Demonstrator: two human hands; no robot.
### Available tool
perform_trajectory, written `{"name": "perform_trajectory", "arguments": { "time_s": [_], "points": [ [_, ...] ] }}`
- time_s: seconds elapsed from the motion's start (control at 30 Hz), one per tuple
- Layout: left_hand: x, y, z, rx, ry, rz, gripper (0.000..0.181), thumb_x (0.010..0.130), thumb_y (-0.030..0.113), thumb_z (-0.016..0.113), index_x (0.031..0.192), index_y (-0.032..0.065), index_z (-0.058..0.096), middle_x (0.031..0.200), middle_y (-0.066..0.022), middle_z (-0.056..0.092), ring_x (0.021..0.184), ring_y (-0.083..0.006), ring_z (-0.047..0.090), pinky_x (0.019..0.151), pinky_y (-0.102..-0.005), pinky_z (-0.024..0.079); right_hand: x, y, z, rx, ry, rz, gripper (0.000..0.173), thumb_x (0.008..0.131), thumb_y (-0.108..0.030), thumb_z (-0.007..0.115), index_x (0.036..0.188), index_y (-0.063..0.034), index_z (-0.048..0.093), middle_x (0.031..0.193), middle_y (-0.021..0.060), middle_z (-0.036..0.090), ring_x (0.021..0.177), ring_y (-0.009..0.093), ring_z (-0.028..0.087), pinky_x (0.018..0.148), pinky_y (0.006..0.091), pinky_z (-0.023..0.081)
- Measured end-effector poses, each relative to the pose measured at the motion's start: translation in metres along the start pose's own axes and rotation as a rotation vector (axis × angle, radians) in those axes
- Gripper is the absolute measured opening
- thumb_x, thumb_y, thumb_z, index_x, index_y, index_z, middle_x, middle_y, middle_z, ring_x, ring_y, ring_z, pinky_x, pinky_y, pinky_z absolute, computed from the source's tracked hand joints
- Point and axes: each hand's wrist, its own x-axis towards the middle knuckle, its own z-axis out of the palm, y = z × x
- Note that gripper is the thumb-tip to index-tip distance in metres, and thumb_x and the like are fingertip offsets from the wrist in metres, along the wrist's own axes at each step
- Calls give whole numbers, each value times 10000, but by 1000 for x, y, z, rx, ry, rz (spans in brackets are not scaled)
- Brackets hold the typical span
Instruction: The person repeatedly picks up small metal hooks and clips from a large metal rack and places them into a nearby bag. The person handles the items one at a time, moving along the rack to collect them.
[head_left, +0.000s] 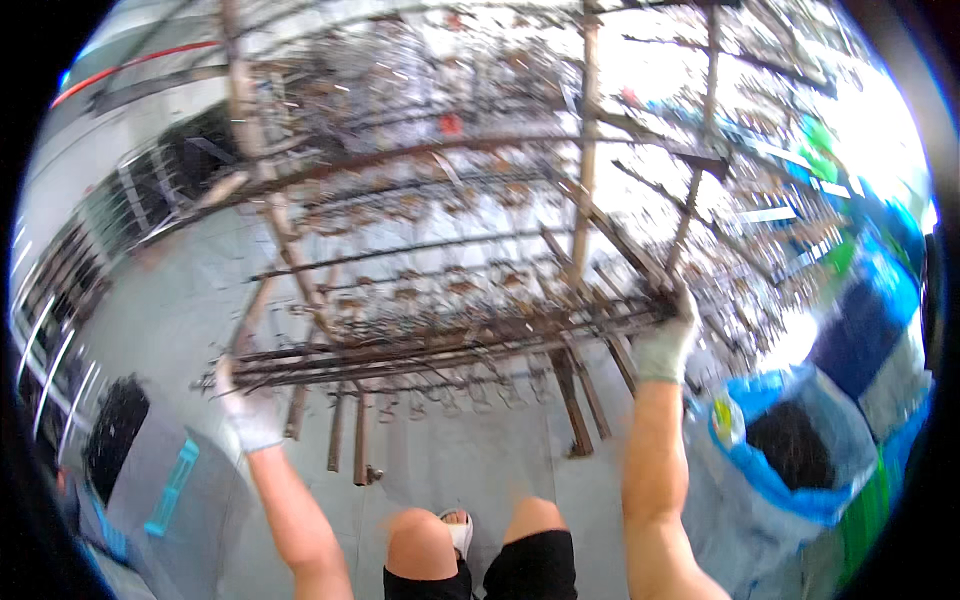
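Note:
A bundle of dark, rusty-looking metal bars (420, 349) with small wire hooks beneath spans the space between my two hands. My left hand (251, 416), in a white glove, grips the left end of the bars. Their right end is held in my right hand (667, 345), also gloved in white; its fingers are partly hidden behind the metal. Just beyond stands a tall brown metal rack frame (587, 150), crossed by rows of bars carrying many small hanging parts (457, 281). Motion blur hides what those parts are and how many bars I hold.
To the right is a grey-white sack with a blue rim (780, 480), dark inside, with other blue and green bags (862, 315) behind it. A grey panel with a turquoise strip (172, 487) is at lower left. Bare legs and a white sandal (461, 532) show below on the grey floor.

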Motion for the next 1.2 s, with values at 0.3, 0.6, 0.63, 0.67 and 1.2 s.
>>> {"name": "perform_trajectory", "arguments": {
  "time_s": [0.3, 0.6, 0.63, 0.67, 1.2],
  "points": [
    [-11, 83, 37, -126, 69, 161, 205, 884, 311, 583, 900, 113, 534, 966, -114, 627, 879, -261, 625, 803, -442, 509, -22, -75, 43, 107, -71, -88, 236, 937, -322, 534, 966, -103, 618, 842, 63, 646, 810, 224, 634, 795, 439, 535],
    [72, 148, 123, 175, -92, 271, 323, 879, 425, 543, 990, 123, 570, 900, -47, 641, 792, -186, 611, 716, -351, 489, -13, -92, 170, -171, -222, -199, 453, 967, -427, 429, 1192, -40, 503, 1230, 114, 519, 1029, 230, 527, 1002, 385, 325],
    [78, 146, 134, 150, -94, 279, 332, 861, 425, 553, 1004, 126, 566, 879, -45, 631, 772, -189, 603, 705, -352, 484, 40, -98, 149, -208, -393, -170, 427, 983, -425, 378, 1198, -80, 510, 1217, 90, 533, 964, 200, 548, 912, 346, 400],
    [84, 136, 148, 172, -107, 234, 325, 850, 416, 564, 995, 125, 563, 860, -47, 622, 767, -194, 603, 706, -354, 486, 75, -103, 135, -579, -437, -620, 471, 977, -425, 391, 1291, -75, 427, 1259, 110, 495, 1082, 219, 492, 990, 416, 343],
    [210, 70, 148, 376, 147, 166, 417, 818, 498, 569, 975, 112, 595, 940, -79, 629, 890, -198, 569, 780, -370, 438, 119, -43, 179, -356, -116, 147, 357, 891, -476, 574, 861, -122, 536, 728, 45, 517, 625, 190, 469, 630, 364, 439]
  ]
}}
